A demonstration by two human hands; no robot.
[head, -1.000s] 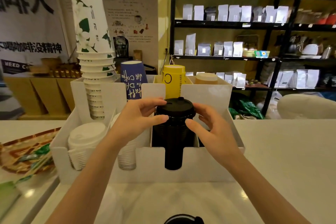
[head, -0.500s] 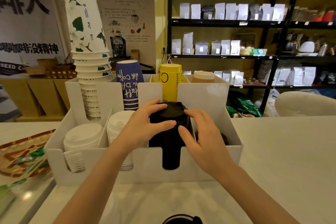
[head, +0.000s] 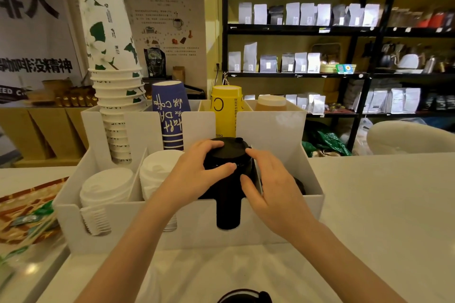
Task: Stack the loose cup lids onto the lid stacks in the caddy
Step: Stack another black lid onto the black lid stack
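A white caddy (head: pixel 187 231) stands on the counter. Its third front compartment holds a stack of black lids (head: pixel 227 214). My left hand (head: pixel 197 177) grips the top black lid (head: pixel 229 152) from the left, thumb across its front. From the right, my right hand (head: pixel 273 192) presses its fingers against the same stack. Two stacks of white lids (head: pixel 105 187) (head: pixel 157 167) fill the compartments to the left. Another dark stack (head: pixel 299 186) peeks out behind my right hand. One loose black lid (head: pixel 246 297) lies at the bottom edge of the view.
The caddy's back row holds a tall white-and-green cup stack (head: pixel 113 56), blue cups (head: pixel 170 110), yellow cups (head: pixel 226 110) and a brown cup (head: pixel 270 103). A tray with packets (head: pixel 24 216) lies left of it. The white counter (head: pixel 381 204) stretches right, with dark shelves (head: pixel 344 29) behind.
The black lid stack has sunk lower into its compartment, and both hands have come down with it. My right hand now lies lower along the stack's side.
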